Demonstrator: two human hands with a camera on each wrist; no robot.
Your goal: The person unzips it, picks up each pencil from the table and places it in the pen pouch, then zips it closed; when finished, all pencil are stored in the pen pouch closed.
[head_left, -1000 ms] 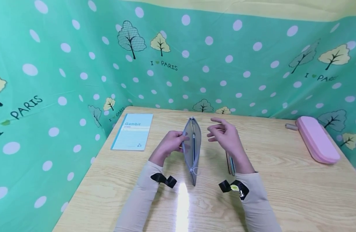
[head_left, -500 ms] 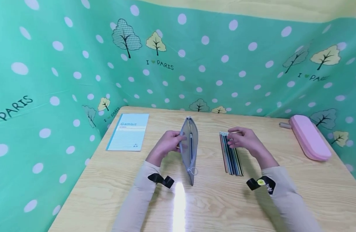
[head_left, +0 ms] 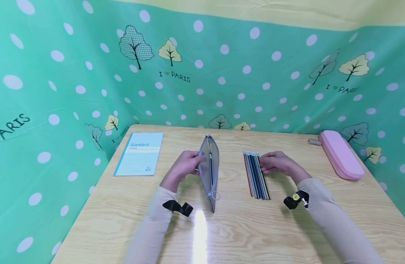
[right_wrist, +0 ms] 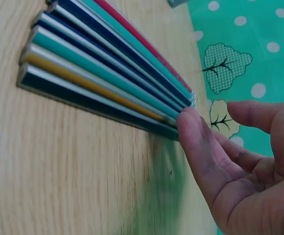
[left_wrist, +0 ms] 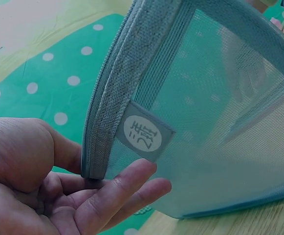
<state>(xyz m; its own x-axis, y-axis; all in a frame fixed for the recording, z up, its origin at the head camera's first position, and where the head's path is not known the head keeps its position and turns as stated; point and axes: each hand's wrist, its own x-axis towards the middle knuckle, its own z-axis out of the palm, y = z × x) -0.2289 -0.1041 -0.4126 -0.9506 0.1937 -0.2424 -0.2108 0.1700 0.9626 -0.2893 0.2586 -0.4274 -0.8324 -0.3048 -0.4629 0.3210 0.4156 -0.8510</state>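
My left hand [head_left: 186, 164] grips one side of a grey mesh zip pouch [head_left: 216, 159], thumb on one face and fingers behind. The pouch stands on edge, its mouth unzipped and facing up, with a dark pencil [head_left: 211, 170] visible inside. A label with printed characters [left_wrist: 142, 134] is sewn near the zipper in the left wrist view. To the right, several coloured pencils [head_left: 255, 176] lie side by side on the table. My right hand [head_left: 278, 163] is at their far right end. Its fingertips are right at the outermost dark pencil [right_wrist: 83, 93], with the thumb held apart.
A light-blue notebook [head_left: 139, 154] lies at the left of the wooden table [head_left: 242, 234]. On the right are a pink pencil case [head_left: 341, 154] and a small grey cylindrical object [head_left: 314, 142]. A green dotted curtain [head_left: 189, 99] hangs behind and on the left.
My right hand has moved from beside the pouch mouth, rightward and down to the right edge of the pencil row, uncovering the pencils. My left hand keeps its grip on the pouch.
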